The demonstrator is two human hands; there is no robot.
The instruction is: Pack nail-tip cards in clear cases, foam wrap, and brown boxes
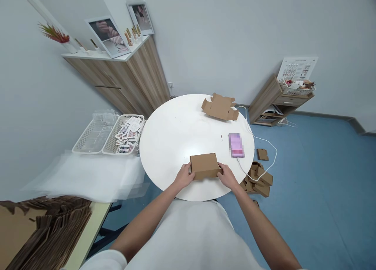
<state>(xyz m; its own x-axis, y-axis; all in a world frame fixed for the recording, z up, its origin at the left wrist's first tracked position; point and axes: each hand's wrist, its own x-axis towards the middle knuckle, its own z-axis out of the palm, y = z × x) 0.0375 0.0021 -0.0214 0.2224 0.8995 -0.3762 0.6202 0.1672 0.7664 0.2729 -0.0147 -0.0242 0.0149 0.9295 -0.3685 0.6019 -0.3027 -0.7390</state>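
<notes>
A small brown cardboard box [205, 163], its lid down, is at the near side of the round white table [167, 140]. My left hand [185, 175] grips its left end, and my right hand [227, 176] grips its right end. Both hands have their fingers closed at the box's sides; some fingertips are hidden behind it. Farther back on the table lies an unfolded cardboard box blank [220, 106] with its flaps spread. A phone with a blurred purple screen [236, 145] rests to the right of my hands.
A white cable [266, 138] runs from the phone over the table's right edge. Folded boxes [260, 180] lie on the blue floor. To the left stand white baskets [110, 138], a plastic sheet [94, 176] and stacked cardboard [55, 227]. Wooden cabinets [141, 74] line the wall.
</notes>
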